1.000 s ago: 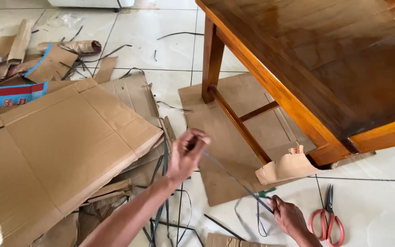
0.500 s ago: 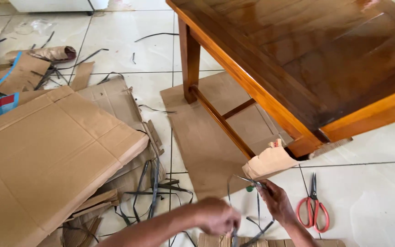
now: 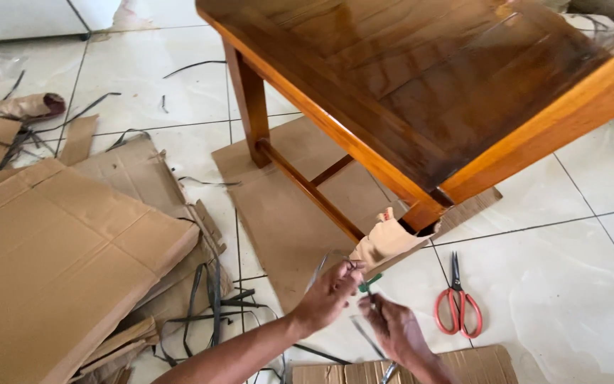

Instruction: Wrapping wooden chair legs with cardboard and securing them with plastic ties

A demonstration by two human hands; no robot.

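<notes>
Two bare hands meet low in the head view, just above the tiled floor point(image 3: 577, 299). The left hand point(image 3: 328, 295) comes in from the lower left, its fingers point(image 3: 346, 270) curled shut and pinching a thin grey plastic strap point(image 3: 319, 269) that loops up and out from the fingertips toward the left. The right hand point(image 3: 392, 327) sits just beside it, lower and to the right, fingers closed on the same strap, which runs on down past the wrist toward a cardboard piece point(image 3: 421, 370) at the bottom edge. A small green object point(image 3: 371, 283) shows between the two hands; whether either hand holds it cannot be told.

Red-handled scissors point(image 3: 456, 306) lie on the tiles near the right hand, untouched. Just above the hands, a torn cardboard scrap point(image 3: 385, 242) wraps the foot of a wooden table leg point(image 3: 421, 213), and a flat cardboard sheet point(image 3: 278, 206) lies under the table point(image 3: 406, 78). To the left sits a large flattened cardboard box point(image 3: 58, 256), with loose dark straps point(image 3: 207, 291) scattered along its edge.
</notes>
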